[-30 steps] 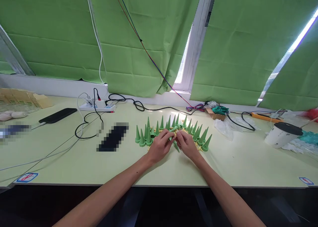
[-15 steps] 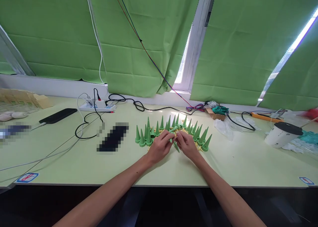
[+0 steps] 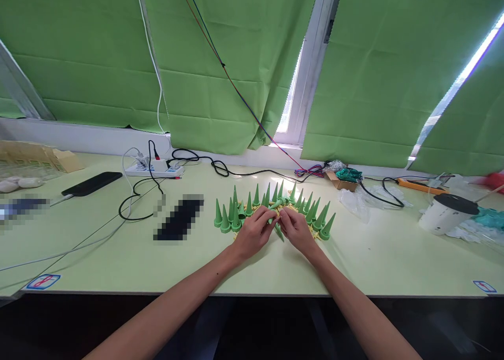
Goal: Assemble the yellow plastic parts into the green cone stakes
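Out on the left, a pixelated dark slab (image 3: 178, 218) lies on the tabletop (image 3: 189, 268), well apart from the action. Next come the left-hand cones (image 3: 225, 221), green, most of them upright, points to the ceiling. And here's the left hand (image 3: 254, 233), thumb and finger pinching a small green piece (image 3: 271, 220) right between the two hands! This looks like close fingertip work on that one piece; the next move, I'd judge, calls for a steady left hold and fine control opposite. Just right of it, a slanted cone (image 3: 279, 232) points down toward us; held or lying, I can't tell. In comes the right hand (image 3: 297, 231), fingers curled close, but whether they pinch or merely touch is hidden. Beyond, the right-hand cones (image 3: 325, 229) stand with yellow bits (image 3: 316, 235) around their bases. Against half a second ago? Barely a flicker: both hands hold their places, the rows look unchanged, and any fingertip shift is too small to call.
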`<state>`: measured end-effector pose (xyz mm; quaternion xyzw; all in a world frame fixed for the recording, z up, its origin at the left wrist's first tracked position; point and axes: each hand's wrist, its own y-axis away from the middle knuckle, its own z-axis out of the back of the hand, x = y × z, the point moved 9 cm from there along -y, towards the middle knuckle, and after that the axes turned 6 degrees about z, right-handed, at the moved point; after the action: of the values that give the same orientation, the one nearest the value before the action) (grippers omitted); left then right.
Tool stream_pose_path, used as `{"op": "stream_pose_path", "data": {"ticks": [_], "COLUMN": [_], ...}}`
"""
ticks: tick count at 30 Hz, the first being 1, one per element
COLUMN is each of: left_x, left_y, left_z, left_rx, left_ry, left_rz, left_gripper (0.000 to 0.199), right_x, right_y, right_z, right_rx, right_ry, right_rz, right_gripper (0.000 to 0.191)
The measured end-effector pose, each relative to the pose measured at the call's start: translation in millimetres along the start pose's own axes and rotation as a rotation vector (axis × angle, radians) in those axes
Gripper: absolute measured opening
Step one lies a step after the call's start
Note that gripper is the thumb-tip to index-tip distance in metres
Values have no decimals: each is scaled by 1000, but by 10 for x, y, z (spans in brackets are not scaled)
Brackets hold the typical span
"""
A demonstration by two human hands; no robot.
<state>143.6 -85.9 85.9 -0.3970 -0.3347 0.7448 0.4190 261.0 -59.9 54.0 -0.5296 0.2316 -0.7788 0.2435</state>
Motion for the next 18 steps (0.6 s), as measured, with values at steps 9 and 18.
{"op": "stream_pose_path", "data": {"ticks": [9,18], "left_x": [-19,-19], "left_y": [-2,-3], "left_z": [-3,-8], "left_rx": [9,9], "left_ry": [-6,-14], "left_rz": [-12,-16], "left_gripper": [28,28], "right_x": [8,23], "right_y": [-1,-5], "right_z": [16,16], "right_rx": [-15,-7], "right_ry": [17,31], "right_rz": [-2,-2], "right_gripper": [41,42]}}
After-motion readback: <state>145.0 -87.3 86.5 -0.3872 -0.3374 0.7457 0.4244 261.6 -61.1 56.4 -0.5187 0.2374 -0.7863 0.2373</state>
